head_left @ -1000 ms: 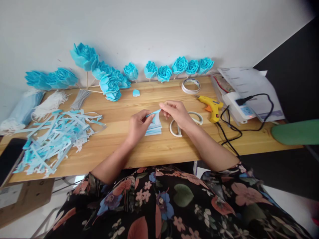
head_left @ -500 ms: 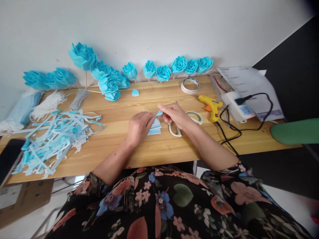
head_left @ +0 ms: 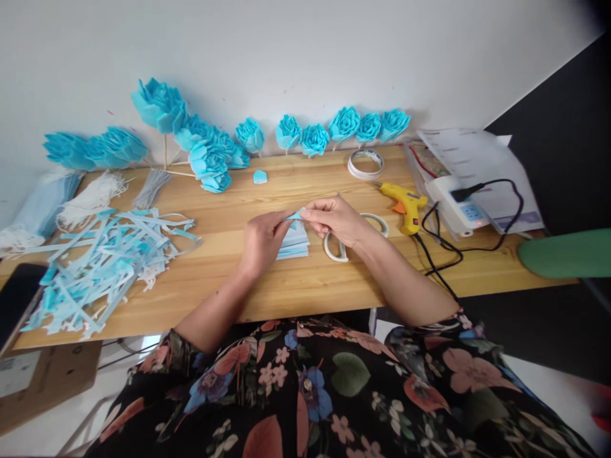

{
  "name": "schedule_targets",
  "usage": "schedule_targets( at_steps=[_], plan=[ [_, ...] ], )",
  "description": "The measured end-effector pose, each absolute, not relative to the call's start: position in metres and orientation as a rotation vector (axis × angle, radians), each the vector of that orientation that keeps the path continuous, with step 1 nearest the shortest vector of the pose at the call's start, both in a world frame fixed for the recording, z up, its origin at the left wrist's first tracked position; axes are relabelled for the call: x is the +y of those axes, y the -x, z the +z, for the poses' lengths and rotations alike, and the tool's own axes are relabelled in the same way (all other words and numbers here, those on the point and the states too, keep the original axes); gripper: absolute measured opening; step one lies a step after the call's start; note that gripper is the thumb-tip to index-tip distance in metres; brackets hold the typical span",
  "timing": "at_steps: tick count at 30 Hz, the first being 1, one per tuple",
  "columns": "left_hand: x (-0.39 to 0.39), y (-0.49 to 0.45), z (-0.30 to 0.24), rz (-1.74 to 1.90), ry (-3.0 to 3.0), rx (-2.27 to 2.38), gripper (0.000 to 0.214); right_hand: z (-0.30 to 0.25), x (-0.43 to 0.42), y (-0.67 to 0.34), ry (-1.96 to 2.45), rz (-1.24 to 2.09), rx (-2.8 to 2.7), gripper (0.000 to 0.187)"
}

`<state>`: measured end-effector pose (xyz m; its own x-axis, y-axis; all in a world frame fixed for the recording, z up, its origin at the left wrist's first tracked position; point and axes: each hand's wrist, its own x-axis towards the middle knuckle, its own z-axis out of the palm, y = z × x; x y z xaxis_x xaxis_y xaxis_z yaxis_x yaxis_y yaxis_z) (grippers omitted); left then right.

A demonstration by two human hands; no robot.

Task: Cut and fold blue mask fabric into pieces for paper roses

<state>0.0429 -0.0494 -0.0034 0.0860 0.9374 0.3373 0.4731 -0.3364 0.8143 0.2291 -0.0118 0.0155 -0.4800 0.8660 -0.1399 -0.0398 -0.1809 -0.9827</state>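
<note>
Between my two hands a small piece of blue fabric [head_left: 295,215] is pinched at both ends, above the table. My left hand [head_left: 261,243] is closed on its left end. My right hand [head_left: 333,220] grips its right end between thumb and fingers. Below them lies a stack of pale blue cut pieces [head_left: 294,244], partly covered by my left hand. White-handled scissors [head_left: 337,252] rest under my right hand, their blades mostly hidden. A single cut blue piece [head_left: 259,177] lies farther back on the wood.
Blue fabric flowers [head_left: 209,162] on sticks line the wall. Cut strips [head_left: 114,267] are heaped at left, near a phone [head_left: 19,299]. To the right are a roll of tape [head_left: 365,165], a yellow glue gun [head_left: 403,205], its black cable and a power strip [head_left: 461,207].
The blue piece has gone from bunched and twisted to stretched flatter between my fingers. My hands shifted slightly, showing more of the stack beneath.
</note>
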Motion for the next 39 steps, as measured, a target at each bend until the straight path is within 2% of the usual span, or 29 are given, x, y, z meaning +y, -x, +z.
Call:
schedule_targets(
  at_steps=[8,27,31,34,37,39],
  plan=[
    [-0.051,-0.046,0.0,1.171,-1.46,1.288,0.024,0.014,-0.014,-0.227,1.089,1.552,-1.634,0.038],
    [-0.05,-0.046,0.006,1.131,-1.396,1.114,0.038,0.012,-0.014,-0.229,1.091,1.415,-1.753,0.04],
    [-0.046,-0.043,0.001,1.131,-1.299,1.108,0.041,0.013,-0.015,-0.228,1.093,1.377,-1.692,0.045],
    [-0.044,-0.042,-0.002,1.167,-1.16,1.097,0.043,0.014,-0.012,-0.229,1.116,1.218,-1.6,0.041],
    [-0.042,-0.042,-0.003,1.196,-1.063,1.077,0.043,0.012,-0.009,-0.231,1.103,0.99,-1.661,0.02],
    [-0.041,-0.042,-0.002,1.209,-1.01,1.057,0.044,0.01,-0.009,-0.23,1.054,0.871,-1.779,0.027]
  ],
)
